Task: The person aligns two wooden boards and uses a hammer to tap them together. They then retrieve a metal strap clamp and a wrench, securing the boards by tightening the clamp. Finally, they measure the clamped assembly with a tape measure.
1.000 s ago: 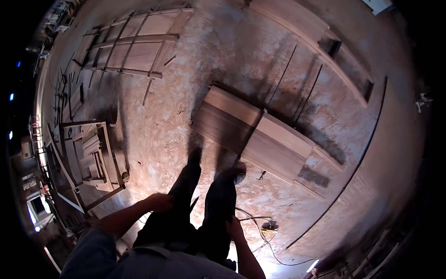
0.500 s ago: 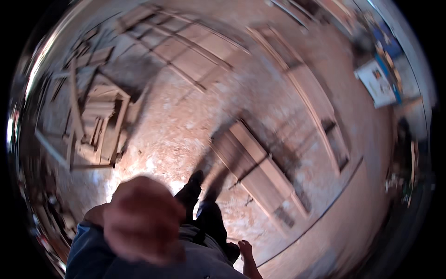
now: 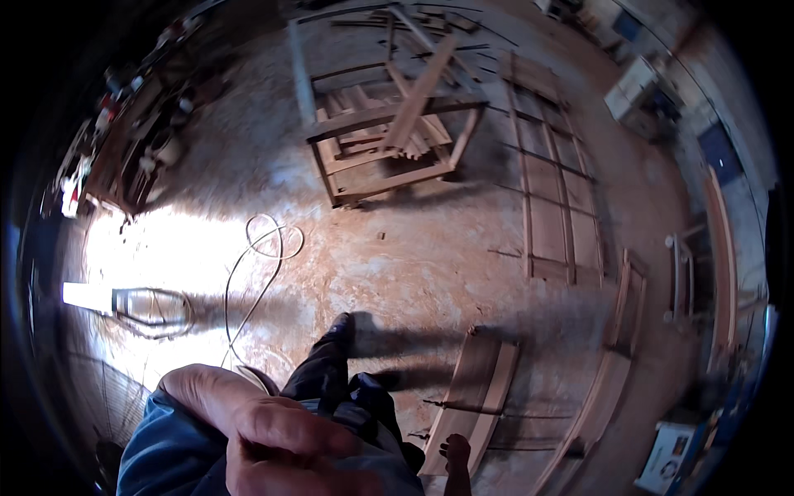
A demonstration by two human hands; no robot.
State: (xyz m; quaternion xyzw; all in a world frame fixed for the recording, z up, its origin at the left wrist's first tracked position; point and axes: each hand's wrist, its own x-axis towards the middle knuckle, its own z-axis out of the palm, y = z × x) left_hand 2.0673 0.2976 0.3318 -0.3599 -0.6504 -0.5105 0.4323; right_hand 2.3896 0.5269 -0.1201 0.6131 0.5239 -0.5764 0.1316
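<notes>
My left hand (image 3: 289, 442) is large and close, bent in front of my blue shirt (image 3: 169, 442). Its fingers look curled but are blurred, and anything inside them is hidden. Lower right, my right hand (image 3: 457, 450) hangs with its fingers a little apart and nothing visible in it. Nearest to that hand lies a clamped wooden panel (image 3: 467, 376) on the floor, with dark bar clamps (image 3: 471, 408) across it. My dark shoe (image 3: 341, 324) is on the floor ahead, to the left of the panel.
A wooden frame (image 3: 397, 178) holding loose boards stands ahead. Slatted wooden panels (image 3: 550, 202) and a long narrow frame (image 3: 608, 376) lie to the right. A pale hose or cable (image 3: 265, 285) loops across the floor at left, beside a cluttered workbench (image 3: 124, 165).
My view has swung left: the frame of boards shifts to the middle, and the clamped panel moves lower. The hose and sunlit floor come into sight. My left hand sits lower.
</notes>
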